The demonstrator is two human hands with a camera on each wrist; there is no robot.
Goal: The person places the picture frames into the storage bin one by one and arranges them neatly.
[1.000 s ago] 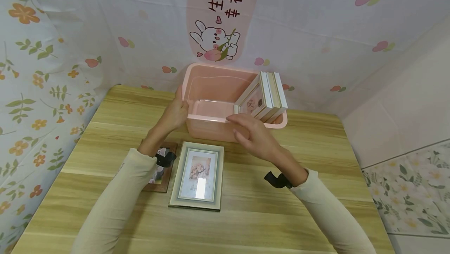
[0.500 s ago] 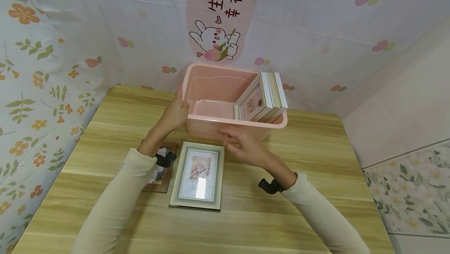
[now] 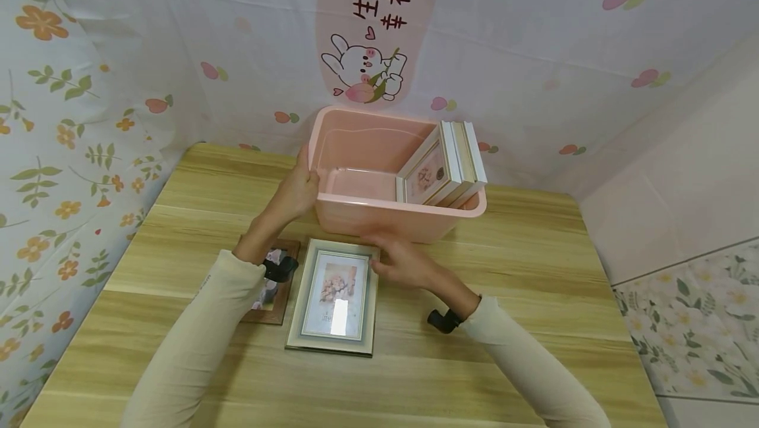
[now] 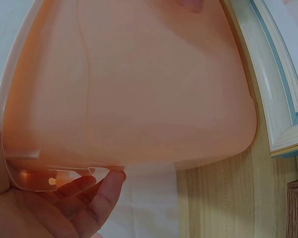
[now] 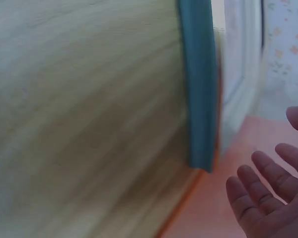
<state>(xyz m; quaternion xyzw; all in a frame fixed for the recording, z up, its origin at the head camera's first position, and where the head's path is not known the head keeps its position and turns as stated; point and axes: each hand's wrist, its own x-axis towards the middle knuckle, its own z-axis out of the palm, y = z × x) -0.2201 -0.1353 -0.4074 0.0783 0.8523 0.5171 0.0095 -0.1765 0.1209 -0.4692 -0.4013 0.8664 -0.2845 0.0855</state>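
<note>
A pink bin (image 3: pixel 391 217) stands at the back of the table, with several white-edged frames (image 3: pixel 433 171) leaning at its right end. My left hand (image 3: pixel 296 191) grips the bin's left rim; in the left wrist view the hand (image 4: pixel 54 208) has its fingers curled round the bin edge. My right hand (image 3: pixel 403 260) is at the upper right corner of a cream and blue-green picture frame (image 3: pixel 299 309) lying flat. In the right wrist view the right hand's fingers (image 5: pixel 273 178) are extended beside the frame edge (image 5: pixel 201 89); contact cannot be told.
A brown picture frame (image 3: pixel 287 283) lies left of the cream one, partly under my left wrist. Wood-grain table (image 3: pixel 474 375) extends in front and to the right. A patterned cloth (image 3: pixel 237 33) hangs right behind the bin.
My right hand has moved from the bin's front rim down and left to the cream frame's upper right corner. My left hand and the bin stay in place.
</note>
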